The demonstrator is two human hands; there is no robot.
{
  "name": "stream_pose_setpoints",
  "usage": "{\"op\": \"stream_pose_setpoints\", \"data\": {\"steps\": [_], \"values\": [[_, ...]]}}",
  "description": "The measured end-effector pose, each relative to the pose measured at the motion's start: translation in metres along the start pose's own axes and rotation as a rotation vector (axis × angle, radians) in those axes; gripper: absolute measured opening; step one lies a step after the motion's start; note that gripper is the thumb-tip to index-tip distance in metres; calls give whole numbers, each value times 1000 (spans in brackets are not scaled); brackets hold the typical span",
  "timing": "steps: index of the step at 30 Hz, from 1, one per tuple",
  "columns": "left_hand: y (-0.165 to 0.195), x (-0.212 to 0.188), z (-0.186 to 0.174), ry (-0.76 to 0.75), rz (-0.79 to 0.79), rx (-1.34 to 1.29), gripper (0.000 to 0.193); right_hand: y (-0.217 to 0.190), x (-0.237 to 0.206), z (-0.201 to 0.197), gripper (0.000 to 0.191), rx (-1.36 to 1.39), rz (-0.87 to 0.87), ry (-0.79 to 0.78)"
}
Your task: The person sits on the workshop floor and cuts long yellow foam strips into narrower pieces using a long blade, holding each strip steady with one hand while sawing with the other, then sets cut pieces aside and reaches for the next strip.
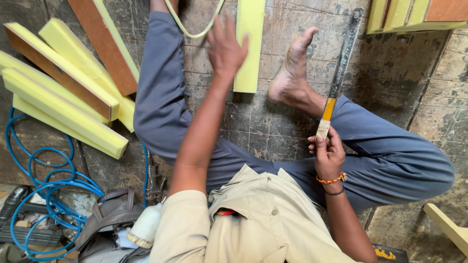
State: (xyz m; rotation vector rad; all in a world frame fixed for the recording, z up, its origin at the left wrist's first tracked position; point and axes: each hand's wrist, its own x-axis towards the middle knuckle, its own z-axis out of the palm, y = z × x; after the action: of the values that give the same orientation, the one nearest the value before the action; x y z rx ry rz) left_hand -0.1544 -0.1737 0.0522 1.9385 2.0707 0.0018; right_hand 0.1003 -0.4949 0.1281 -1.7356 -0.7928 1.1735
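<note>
Up near the top centre, left hand (225, 48): fingers spread apart and blurred, gripping nothing, hovering just beside a yellow foam strip (249, 46) that lies upright along the stone floor (399, 73), whether touching it cannot be told. Above the fingertips, a thin yellow foam offcut (192, 29) curling in a loop. Lower right of centre, right hand (329, 156): fingers closed tight around the pale handle of a long knife (339, 73), dark blade slanting up toward the upper right, an orange band just above the grip. Beaded bracelet (331, 180) on that wrist. Between the two hands, a bare foot (292, 73) on the tiles, grey trousers (390, 151) folded to either side. Upper left, a stack of yellow foam blocks (63, 112), some faced in brown. More foam pieces (414, 14) in the upper right corner. Lower left, a coiled blue hose (44, 185) beside a grey bag (107, 224).
</note>
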Motion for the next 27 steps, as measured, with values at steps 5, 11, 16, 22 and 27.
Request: {"op": "stream_pose_setpoints", "data": {"steps": [5, 11, 16, 22, 27], "values": [[33, -39, 50, -110, -92, -50, 120, 6, -2, 2, 32, 200, 31, -14], [12, -17, 52, -166, 138, -28, 122, -1, -11, 4, 31, 158, 11, -21], [3, -1, 44, -266, 406, 47, 122, -11, -6, 26, 28, 207, 45, -115], [10, 6, 54, -16, 580, -181, 115, -24, 20, 89, 26, 227, -4, -265], [-55, -24, 65, 311, 24, -558, 61, -27, 43, 136, 27, -75, -70, -316]]}}
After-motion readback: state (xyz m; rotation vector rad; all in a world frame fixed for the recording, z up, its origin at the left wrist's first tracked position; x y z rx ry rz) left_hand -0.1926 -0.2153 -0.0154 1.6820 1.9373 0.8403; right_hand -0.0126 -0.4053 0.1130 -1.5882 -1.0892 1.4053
